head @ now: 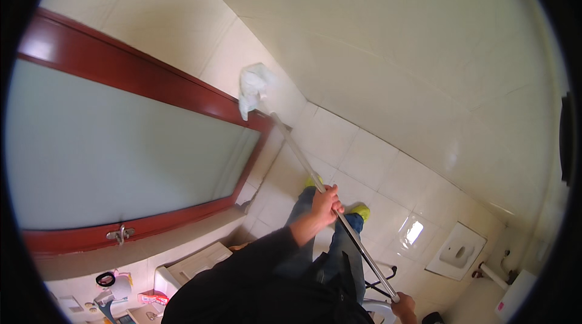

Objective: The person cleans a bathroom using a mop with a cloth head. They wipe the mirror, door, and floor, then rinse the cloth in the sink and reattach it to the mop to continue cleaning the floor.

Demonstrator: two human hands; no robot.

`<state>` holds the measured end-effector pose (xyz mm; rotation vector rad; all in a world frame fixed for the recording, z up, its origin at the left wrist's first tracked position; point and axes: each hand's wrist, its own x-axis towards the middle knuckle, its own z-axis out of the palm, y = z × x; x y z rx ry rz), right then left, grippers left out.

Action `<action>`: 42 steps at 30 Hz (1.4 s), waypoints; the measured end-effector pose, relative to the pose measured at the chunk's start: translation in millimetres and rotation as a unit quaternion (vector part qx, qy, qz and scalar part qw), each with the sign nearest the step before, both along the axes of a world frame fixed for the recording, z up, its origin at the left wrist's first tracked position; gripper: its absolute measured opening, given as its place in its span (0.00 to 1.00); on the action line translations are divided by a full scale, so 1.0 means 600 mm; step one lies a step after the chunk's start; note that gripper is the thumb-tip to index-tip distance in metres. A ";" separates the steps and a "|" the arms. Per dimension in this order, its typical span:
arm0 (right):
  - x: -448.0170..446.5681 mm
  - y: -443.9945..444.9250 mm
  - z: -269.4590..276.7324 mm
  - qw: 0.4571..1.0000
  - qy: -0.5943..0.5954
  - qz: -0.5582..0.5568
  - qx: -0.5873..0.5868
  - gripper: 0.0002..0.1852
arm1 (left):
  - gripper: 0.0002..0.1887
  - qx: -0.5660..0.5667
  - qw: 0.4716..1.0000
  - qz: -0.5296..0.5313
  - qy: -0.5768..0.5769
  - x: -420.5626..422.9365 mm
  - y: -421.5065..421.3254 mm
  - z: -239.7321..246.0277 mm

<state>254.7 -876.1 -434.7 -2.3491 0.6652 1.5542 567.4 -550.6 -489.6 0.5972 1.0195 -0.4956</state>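
My left hand (325, 205) grips a long metal pole (298, 153) around its middle. My right hand (403, 306) is closed at the pole's near end, low in the picture. The pole slants up and away to the left. At its far end is a crumpled white cloth (254, 85), somewhat blurred. It shows over the pale tiled wall beside the upper corner of a red door frame (136, 80); whether it touches the wall, I cannot tell. Where the cloth joins the pole is unclear.
Frosted glass (127, 151) fills the red frame, which has a metal latch (120, 234). My yellow-green shoes (360, 212) stand on the tiled floor (377, 169). A squat toilet (459, 251) lies at right, near a white cistern (518, 296). A white basin (200, 262) is at lower left.
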 end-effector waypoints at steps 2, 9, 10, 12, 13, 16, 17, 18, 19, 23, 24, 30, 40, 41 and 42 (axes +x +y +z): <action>-0.007 -0.008 -0.007 0.997 -0.060 0.003 0.048 0.11 | 0.14 -0.001 0.998 -0.003 -0.070 -0.015 -0.003 0.074; -0.041 0.024 -0.044 0.985 -0.118 -0.034 0.122 0.08 | 0.12 0.011 0.980 -0.024 -0.199 -0.011 0.027 0.181; -0.048 0.026 -0.045 0.968 -0.179 -0.030 0.175 0.14 | 0.11 0.011 0.980 -0.037 -0.196 -0.010 0.028 0.171; -0.060 0.028 -0.045 0.971 -0.158 -0.042 0.175 0.14 | 0.11 0.013 0.982 -0.042 -0.185 -0.011 0.024 0.142; -0.065 0.028 -0.043 0.972 -0.157 -0.032 0.169 0.14 | 0.12 0.010 0.986 -0.041 -0.162 -0.008 0.023 0.126; -0.077 0.024 -0.037 0.978 -0.135 -0.034 0.154 0.15 | 0.12 0.032 0.992 -0.041 -0.117 0.001 0.021 0.088; -0.080 0.023 -0.034 0.980 -0.126 -0.035 0.150 0.15 | 0.13 0.029 0.991 -0.043 -0.124 0.002 0.020 0.086; -0.080 0.024 -0.034 0.982 -0.118 -0.036 0.146 0.15 | 0.13 0.031 0.992 -0.042 -0.119 -0.001 0.022 0.091; -0.081 0.024 -0.033 0.977 -0.130 -0.036 0.164 0.16 | 0.13 0.029 0.992 -0.046 -0.115 -0.004 0.023 0.101; -0.055 0.037 -0.047 0.962 -0.178 -0.053 0.202 0.16 | 0.13 -0.004 0.983 -0.040 -0.179 -0.032 0.036 0.193; -0.046 0.040 -0.051 0.967 -0.163 -0.039 0.192 0.14 | 0.12 0.013 0.978 -0.031 -0.207 -0.034 0.039 0.220; 0.003 0.055 -0.093 0.969 -0.148 -0.020 0.198 0.10 | 0.11 0.017 0.947 -0.035 -0.319 -0.001 0.052 0.283; -0.075 0.049 -0.037 0.959 -0.163 -0.068 0.223 0.14 | 0.11 0.059 0.990 -0.029 -0.126 0.021 0.025 0.048; -0.066 0.056 -0.025 0.967 -0.145 -0.058 0.199 0.14 | 0.11 0.066 0.992 -0.029 -0.107 0.035 0.025 0.018; -0.052 0.063 -0.011 0.975 -0.126 -0.049 0.175 0.14 | 0.12 0.080 0.993 -0.031 -0.076 0.046 0.025 -0.009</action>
